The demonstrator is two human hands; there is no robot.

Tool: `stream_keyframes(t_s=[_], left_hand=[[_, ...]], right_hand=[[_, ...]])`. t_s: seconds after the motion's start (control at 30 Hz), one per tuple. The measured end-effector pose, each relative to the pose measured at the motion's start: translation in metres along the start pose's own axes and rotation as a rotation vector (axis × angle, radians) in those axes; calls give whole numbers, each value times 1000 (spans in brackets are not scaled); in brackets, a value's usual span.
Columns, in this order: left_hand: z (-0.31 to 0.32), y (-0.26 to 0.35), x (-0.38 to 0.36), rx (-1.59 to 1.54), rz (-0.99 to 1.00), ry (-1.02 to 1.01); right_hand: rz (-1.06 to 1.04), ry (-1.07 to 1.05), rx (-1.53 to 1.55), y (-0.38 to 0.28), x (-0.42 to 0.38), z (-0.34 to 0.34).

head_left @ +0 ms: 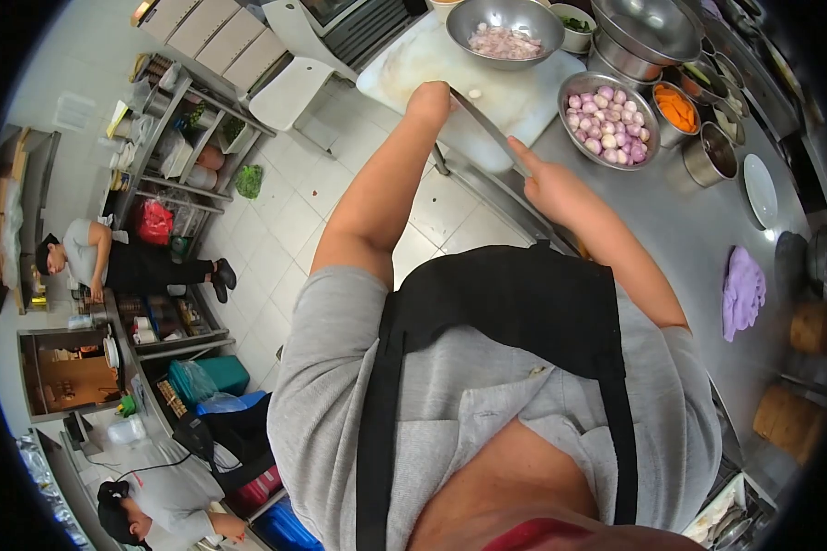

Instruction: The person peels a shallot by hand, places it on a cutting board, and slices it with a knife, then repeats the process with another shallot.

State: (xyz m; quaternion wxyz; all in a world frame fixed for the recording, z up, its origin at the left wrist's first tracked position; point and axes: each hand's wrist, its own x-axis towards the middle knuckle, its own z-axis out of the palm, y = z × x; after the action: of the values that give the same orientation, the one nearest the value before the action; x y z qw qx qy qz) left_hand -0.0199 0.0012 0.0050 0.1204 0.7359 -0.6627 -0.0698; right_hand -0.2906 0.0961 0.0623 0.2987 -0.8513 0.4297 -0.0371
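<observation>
My right hand (560,190) is closed round the handle end of a knife (483,123), its index finger stretched toward the blade. The blade slants up and left over the near edge of a white cutting board (400,73). At the tip end, my left hand (429,103) is curled closed on the board; its fingertips and anything under them are hidden. Just right of the blade lies a small pale piece (475,93), perhaps shallot. A steel bowl (454,29) of sliced shallots stands at the board's far side, and a bowl of peeled whole shallots (606,124) to the right.
Beyond the shallots stand a pot of orange cut vegetable (676,108), a steel pot (710,154) and stacked bowls (648,28). A white oval plate (760,191) and purple cloth (742,294) lie on the steel counter (680,230). Two people (87,253) are at the left.
</observation>
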Motion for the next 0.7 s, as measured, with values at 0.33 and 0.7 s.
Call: stream_keyframes(t_s=[0.33,0.7], left_hand=[[6,-7,0,52,24,80],[-3,-8,-4,-1,2,50]], right_hand=[[-34,-6,-16,3,10,4],[-47,5,19,5,10,15]])
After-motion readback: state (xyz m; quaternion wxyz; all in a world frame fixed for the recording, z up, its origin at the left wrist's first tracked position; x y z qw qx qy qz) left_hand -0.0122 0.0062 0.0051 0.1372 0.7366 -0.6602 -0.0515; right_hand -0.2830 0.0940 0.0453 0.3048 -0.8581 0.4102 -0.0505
